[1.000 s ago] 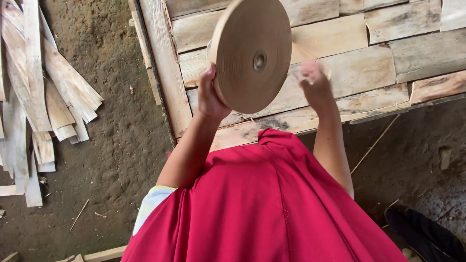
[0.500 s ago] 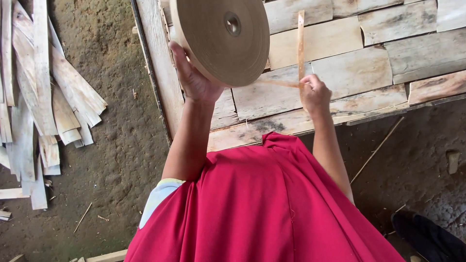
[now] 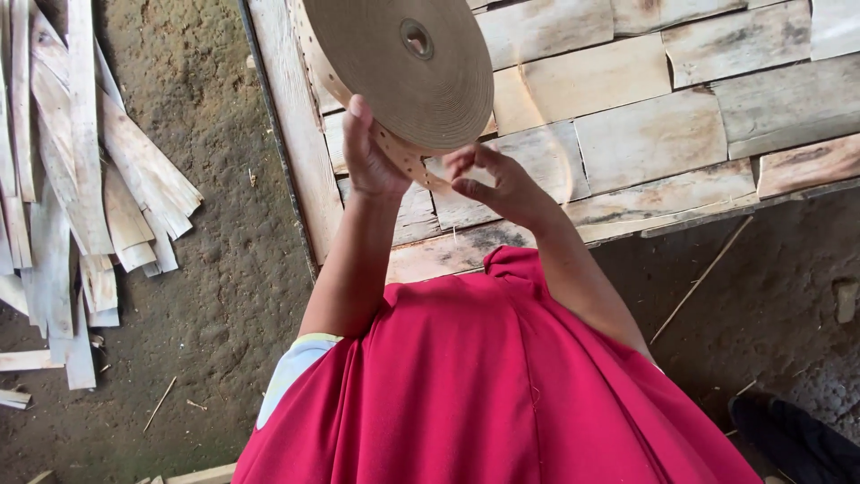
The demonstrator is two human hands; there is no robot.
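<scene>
A large brown roll of perforated paper tape (image 3: pixel 394 67) is held up above a table of pale wooden veneer sheets (image 3: pixel 645 134). My left hand (image 3: pixel 372 152) grips the roll's lower left edge from below. Just under the roll's bottom rim, my right hand (image 3: pixel 497 184) has its fingers curled at the loose perforated tape end (image 3: pixel 408 161). My red garment (image 3: pixel 484 385) fills the lower middle of the view.
A pile of thin wood strips (image 3: pixel 72 179) lies on the dirt floor at the left. The table's dark metal frame edge (image 3: pixel 278 152) runs down beside it. A dark shoe (image 3: pixel 806 439) shows at the bottom right. Thin sticks lie on the dirt.
The roll has moved up and left and tilted flatter. My right hand let go of a raised tape strip and came in under the roll, next to my left hand.
</scene>
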